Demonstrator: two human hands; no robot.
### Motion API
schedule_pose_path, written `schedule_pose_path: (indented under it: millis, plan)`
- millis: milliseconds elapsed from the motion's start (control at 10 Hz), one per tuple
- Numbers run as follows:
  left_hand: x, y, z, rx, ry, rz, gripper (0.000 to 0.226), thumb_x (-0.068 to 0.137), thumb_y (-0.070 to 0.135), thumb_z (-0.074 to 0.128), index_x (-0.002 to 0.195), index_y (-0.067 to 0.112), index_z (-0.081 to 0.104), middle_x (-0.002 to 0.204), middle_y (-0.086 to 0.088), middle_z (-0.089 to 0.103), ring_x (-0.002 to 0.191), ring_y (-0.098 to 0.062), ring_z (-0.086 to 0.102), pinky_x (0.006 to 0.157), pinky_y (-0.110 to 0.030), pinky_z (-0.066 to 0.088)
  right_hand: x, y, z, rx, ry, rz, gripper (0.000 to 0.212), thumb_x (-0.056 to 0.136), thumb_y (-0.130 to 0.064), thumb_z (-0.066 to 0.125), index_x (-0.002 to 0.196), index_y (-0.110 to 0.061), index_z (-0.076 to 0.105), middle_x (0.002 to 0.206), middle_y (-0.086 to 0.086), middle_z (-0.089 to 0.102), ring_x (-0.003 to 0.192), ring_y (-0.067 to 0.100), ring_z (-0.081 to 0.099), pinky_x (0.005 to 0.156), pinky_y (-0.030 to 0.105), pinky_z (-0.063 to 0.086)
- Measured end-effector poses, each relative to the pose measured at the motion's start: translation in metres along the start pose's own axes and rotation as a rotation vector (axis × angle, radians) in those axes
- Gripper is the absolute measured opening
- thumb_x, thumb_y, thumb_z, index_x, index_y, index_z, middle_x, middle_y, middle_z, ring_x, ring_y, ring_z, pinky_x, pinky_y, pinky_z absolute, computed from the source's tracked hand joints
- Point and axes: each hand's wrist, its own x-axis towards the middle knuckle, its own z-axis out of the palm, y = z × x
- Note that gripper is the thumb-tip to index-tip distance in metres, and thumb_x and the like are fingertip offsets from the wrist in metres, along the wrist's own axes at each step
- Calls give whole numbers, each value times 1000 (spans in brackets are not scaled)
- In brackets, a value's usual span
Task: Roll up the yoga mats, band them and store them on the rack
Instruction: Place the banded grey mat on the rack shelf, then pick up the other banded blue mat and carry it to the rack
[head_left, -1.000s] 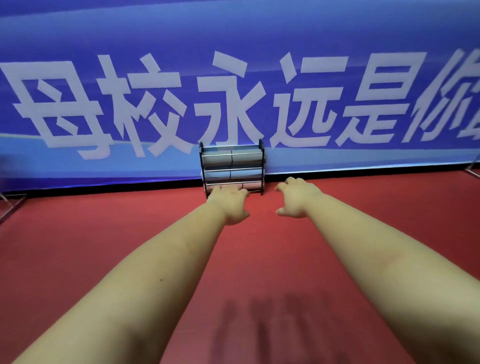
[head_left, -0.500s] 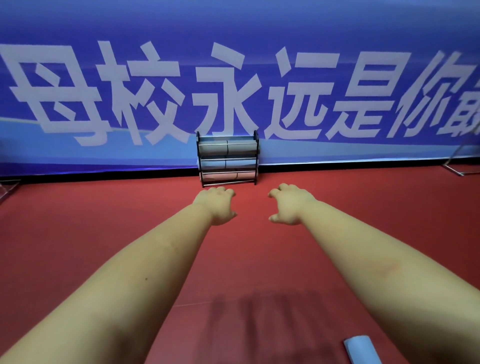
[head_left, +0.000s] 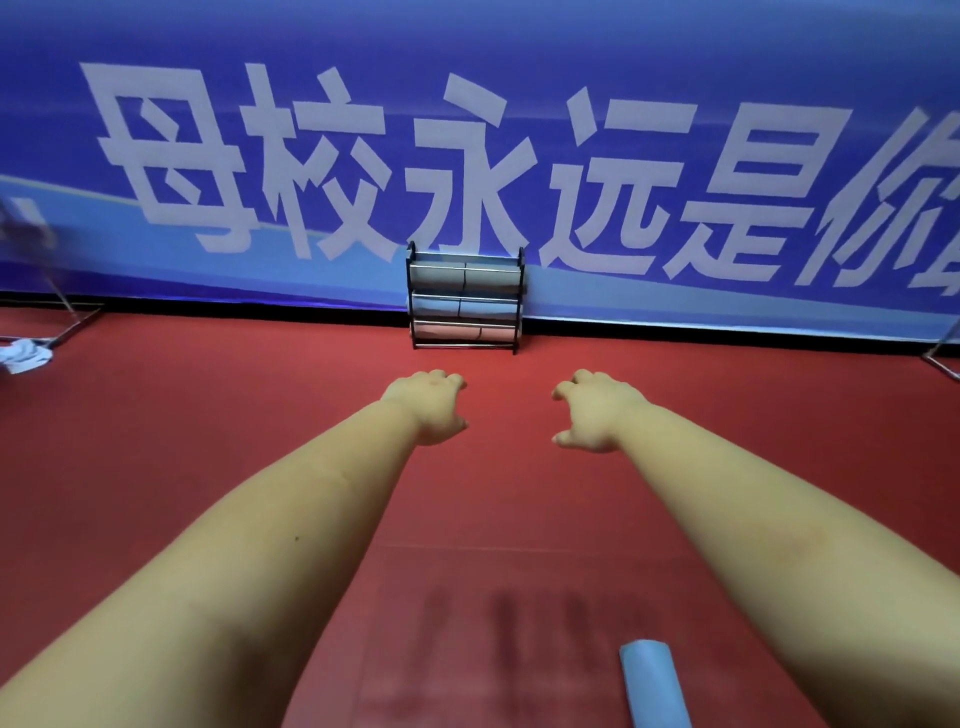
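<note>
I back off from the filled rack (head_left: 465, 300) ahead, left hand (head_left: 432, 407) and right hand (head_left: 596, 411) loosely curled and empty, and a rolled blue mat (head_left: 653, 683) appears below my right forearm, next to store

1. Two bare hands: left hand (head_left: 434, 404), right hand (head_left: 597, 410).
2. One black rack (head_left: 465, 299), three tiers.
3. One rolled blue mat (head_left: 655, 685) on the floor.
4. One banner (head_left: 208, 78).
5. One crumpled cloth (head_left: 23, 356).
</note>
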Motion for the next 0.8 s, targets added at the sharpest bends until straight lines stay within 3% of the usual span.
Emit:
schedule_pose_path:
  millis: [200, 300, 600, 800]
  plan:
    - [-32, 86, 14, -16, -21, 68, 60, 93, 43, 51, 144, 21, 30, 145, -6, 36, 131, -27, 37, 104, -40, 36, -55, 44, 24, 1, -47, 1, 68, 86, -49, 60, 143, -22, 34, 143, 7, 34, 131, 27, 35, 103, 39, 38]
    - [-33, 98, 11, -7, -15, 110, 60, 93, 43, 51, 144, 21, 30, 145, -6, 36, 132, -27, 37, 104, -40, 37, -63, 51, 25, 25, -50, 19, 67, 86, -49, 60, 143, -22, 35, 143, 6, 35, 131, 27, 35, 103, 40, 39]
    - [24, 71, 34, 55, -27, 238, 59, 93, 43, 50, 144, 20, 30, 144, -7, 37, 130, -28, 38, 102, -39, 37, -32, 38, 55, 78, -92, 161, 66, 86, -48, 58, 142, -22, 35, 142, 5, 35, 130, 25, 35, 102, 39, 39]
    - [56, 61, 101, 51, -44, 249, 59, 93, 42, 49, 144, 18, 31, 143, -7, 37, 129, -27, 39, 102, -39, 38, 9, 38, 109, 83, -113, 162, 66, 87, -48, 58, 143, -22, 34, 141, 6, 35, 130, 26, 35, 103, 40, 38]
